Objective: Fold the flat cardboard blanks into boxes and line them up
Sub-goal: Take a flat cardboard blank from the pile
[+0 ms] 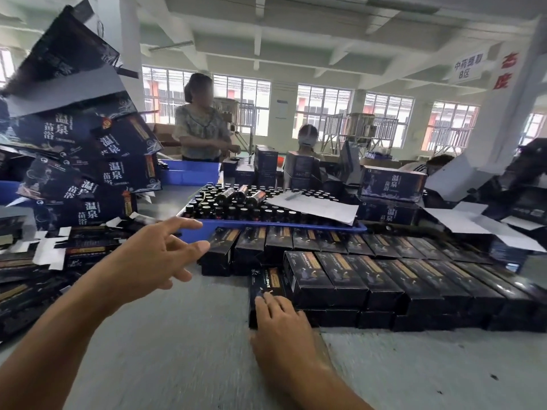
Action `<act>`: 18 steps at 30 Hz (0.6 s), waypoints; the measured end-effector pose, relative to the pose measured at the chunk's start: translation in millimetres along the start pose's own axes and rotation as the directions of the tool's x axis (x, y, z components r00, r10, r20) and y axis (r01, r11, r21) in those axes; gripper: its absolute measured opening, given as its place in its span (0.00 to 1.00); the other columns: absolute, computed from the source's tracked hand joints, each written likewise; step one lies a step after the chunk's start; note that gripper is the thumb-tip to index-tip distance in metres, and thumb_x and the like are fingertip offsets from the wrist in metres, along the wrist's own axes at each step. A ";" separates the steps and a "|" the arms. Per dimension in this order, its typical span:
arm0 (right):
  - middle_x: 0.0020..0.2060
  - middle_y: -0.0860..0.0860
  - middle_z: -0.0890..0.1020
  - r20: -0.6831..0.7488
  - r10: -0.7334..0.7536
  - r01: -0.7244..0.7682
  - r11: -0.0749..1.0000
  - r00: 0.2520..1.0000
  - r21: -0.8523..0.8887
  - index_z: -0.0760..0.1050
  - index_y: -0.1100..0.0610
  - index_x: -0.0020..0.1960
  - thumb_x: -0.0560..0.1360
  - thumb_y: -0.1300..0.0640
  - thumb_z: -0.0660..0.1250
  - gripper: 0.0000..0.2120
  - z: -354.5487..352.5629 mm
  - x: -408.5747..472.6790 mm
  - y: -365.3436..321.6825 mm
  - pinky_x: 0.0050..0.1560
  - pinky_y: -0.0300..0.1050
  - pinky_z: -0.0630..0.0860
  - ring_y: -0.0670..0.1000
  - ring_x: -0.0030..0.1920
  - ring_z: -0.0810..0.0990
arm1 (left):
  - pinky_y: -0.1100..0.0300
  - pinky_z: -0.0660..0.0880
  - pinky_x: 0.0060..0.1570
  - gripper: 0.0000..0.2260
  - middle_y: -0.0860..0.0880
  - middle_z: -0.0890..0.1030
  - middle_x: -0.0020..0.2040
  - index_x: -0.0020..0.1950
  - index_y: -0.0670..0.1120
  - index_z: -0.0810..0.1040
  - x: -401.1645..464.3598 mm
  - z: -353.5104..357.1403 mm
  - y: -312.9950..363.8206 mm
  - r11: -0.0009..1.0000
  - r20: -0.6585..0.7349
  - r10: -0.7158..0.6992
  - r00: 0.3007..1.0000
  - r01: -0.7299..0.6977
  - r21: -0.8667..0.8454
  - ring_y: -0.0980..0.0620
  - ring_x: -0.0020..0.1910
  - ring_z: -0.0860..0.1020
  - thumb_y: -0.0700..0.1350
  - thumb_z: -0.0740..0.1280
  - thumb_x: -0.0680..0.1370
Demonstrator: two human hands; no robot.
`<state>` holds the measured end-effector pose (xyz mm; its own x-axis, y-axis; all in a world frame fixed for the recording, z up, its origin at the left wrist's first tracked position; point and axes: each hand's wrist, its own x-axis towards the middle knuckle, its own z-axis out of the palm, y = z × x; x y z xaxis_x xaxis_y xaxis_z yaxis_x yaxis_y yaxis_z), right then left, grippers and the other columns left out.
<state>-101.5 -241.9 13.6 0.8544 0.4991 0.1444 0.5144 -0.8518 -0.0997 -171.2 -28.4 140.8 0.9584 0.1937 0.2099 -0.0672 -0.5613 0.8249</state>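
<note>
The right hand (278,318) lies with straight fingers flat on the newest folded box (266,294), which sits at the near left end of the front row of boxes (384,285). It presses that box rather than grasping it. The left hand (154,258) hangs in the air with fingers spread, holding nothing, pointed toward eleven o'clock, where the flat blanks (53,255) lie in a loose heap on the grey table (177,365).

The risks, as judgements: the pressed box is slightly askew to its neighbours, so a push from the right hand could skew it further or nudge the stacked row out of line. The rows are two layers deep, and a hard shove at the end might slide the upper layer off the lower. The left hand's reach passes close to the blue tray (266,227) of dark bottles (236,205) at twelve o'clock; a wide sweep could catch its rim. The tall pile of large printed cartons (88,173) at ten o'clock leans, and may topple onto the blanks if disturbed.

Motion blur smears the near table and both forearms. The blanks' creases and flaps are hard to make out. The rows run out of view at three o'clock, so their full length is unknown. Whether the pressed box's end flaps are closed probably cannot be told from this angle.
</note>
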 end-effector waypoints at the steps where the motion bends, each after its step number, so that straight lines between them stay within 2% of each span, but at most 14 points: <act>1: 0.81 0.51 0.54 0.006 -0.002 0.002 1.000 1.000 0.002 0.48 0.53 0.81 0.84 0.47 0.56 0.31 0.4 -0.2 0.4 0.77 0.60 0.55 0.54 0.81 0.51 | 0.59 0.78 0.36 0.20 0.52 0.85 0.48 0.69 0.58 0.73 0.5 0.3 -0.3 1.000 0.003 0.001 1.000 -0.001 0.000 0.56 0.42 0.85 0.55 0.69 0.78; 8: 0.82 0.53 0.51 0.015 -0.012 0.012 1.000 1.000 -0.004 0.48 0.51 0.81 0.83 0.48 0.58 0.31 -0.6 -2.9 0.4 0.78 0.61 0.53 0.56 0.81 0.48 | 0.59 0.79 0.38 0.22 0.62 0.85 0.45 0.63 0.64 0.72 1.5 -1.3 -1.9 1.000 0.051 0.019 0.999 -0.018 -0.010 0.57 0.42 0.85 0.62 0.68 0.70; 11: 0.82 0.52 0.50 0.025 -0.019 0.019 1.000 1.000 0.009 0.48 0.48 0.81 0.82 0.47 0.60 0.33 -3.6 -6.5 -2.3 0.77 0.62 0.53 0.57 0.81 0.47 | 0.59 0.79 0.38 0.20 0.59 0.85 0.46 0.64 0.63 0.72 0.0 -1.2 0.2 1.000 0.053 0.003 0.999 -0.003 -0.003 0.57 0.42 0.85 0.61 0.68 0.72; 13: 0.81 0.51 0.55 -0.023 -0.051 0.052 0.998 0.998 0.033 0.54 0.47 0.80 0.81 0.47 0.62 0.30 -6.4 -11.5 -6.9 0.75 0.61 0.58 0.58 0.79 0.54 | 0.59 0.80 0.37 0.19 0.54 0.86 0.46 0.66 0.61 0.72 -1.5 0.5 3.2 1.000 0.042 -0.006 0.999 0.005 0.028 0.57 0.42 0.85 0.59 0.69 0.75; 14: 0.79 0.50 0.62 -0.108 -0.090 0.093 0.995 0.990 0.022 0.62 0.47 0.77 0.80 0.47 0.63 0.26 -8.1 -14.3 -10.4 0.72 0.59 0.65 0.58 0.76 0.63 | 0.58 0.81 0.37 0.19 0.53 0.85 0.47 0.67 0.60 0.72 -2.6 1.8 4.9 0.999 0.040 -0.005 0.999 0.003 0.053 0.57 0.41 0.85 0.58 0.69 0.77; 16: 0.63 0.46 0.80 -0.279 -0.156 0.170 0.985 0.948 0.027 0.77 0.47 0.63 0.76 0.46 0.68 0.17 -12.4 -21.8 -17.9 0.55 0.46 0.79 0.51 0.58 0.79 | 0.55 0.83 0.40 0.18 0.53 0.85 0.48 0.68 0.58 0.72 -4.6 4.7 7.2 0.994 0.052 0.008 0.999 -0.014 0.106 0.57 0.41 0.85 0.56 0.68 0.79; 17: 0.56 0.43 0.82 -0.302 -0.183 0.212 0.975 0.936 0.064 0.79 0.47 0.60 0.76 0.45 0.68 0.14 -12.0 -25.0 -22.5 0.49 0.42 0.79 0.48 0.52 0.81 | 0.53 0.84 0.43 0.19 0.54 0.84 0.47 0.69 0.58 0.71 -5.6 5.0 6.5 0.991 0.061 0.012 0.998 -0.020 0.136 0.57 0.40 0.85 0.56 0.68 0.79; 18: 0.55 0.41 0.81 -0.248 -0.215 0.248 0.963 0.945 0.107 0.78 0.46 0.61 0.77 0.44 0.65 0.14 -9.4 -27.7 -26.5 0.50 0.42 0.78 0.47 0.52 0.81 | 0.52 0.83 0.45 0.19 0.54 0.84 0.47 0.69 0.57 0.71 -5.5 6.0 4.9 0.985 0.070 0.016 0.997 -0.027 0.168 0.57 0.40 0.85 0.57 0.68 0.79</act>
<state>-139.5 -234.6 21.5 0.6782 0.6155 0.4016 0.7147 -0.6796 -0.1654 -175.2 -37.0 140.6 0.9743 0.1280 0.1855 -0.0459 -0.6933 0.7192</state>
